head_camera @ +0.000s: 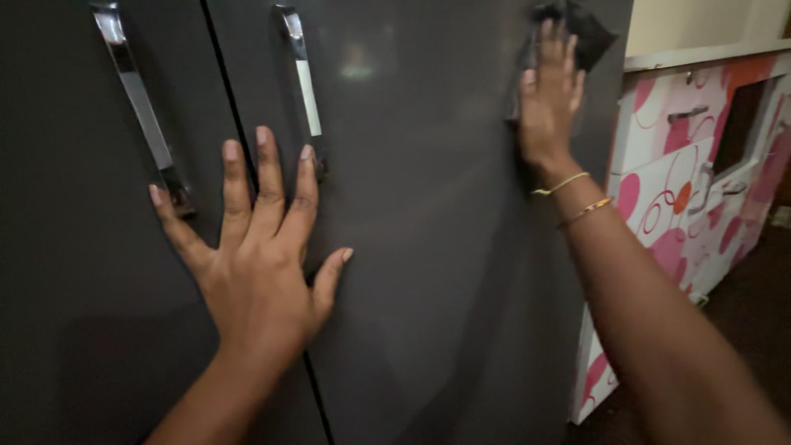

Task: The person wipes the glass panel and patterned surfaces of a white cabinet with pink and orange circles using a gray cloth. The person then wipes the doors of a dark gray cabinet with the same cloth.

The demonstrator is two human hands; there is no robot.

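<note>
The dark cloth (583, 31) is at about one o'clock in my view, high on the right door (428, 247) of the dark grey cupboard, near its outer edge. My right hand (550, 99) presses it flat with fingers stretched upward, so it stays against the smooth surface; the arm reaches up from five o'clock, two bangles (577, 198) on the wrist. My left hand (255, 255) lies open and spread over the gap between both doors, I think to steady them. It holds nothing. Its fingertips come just beside the metal handle (303, 78) at eleven o'clock.
</note>
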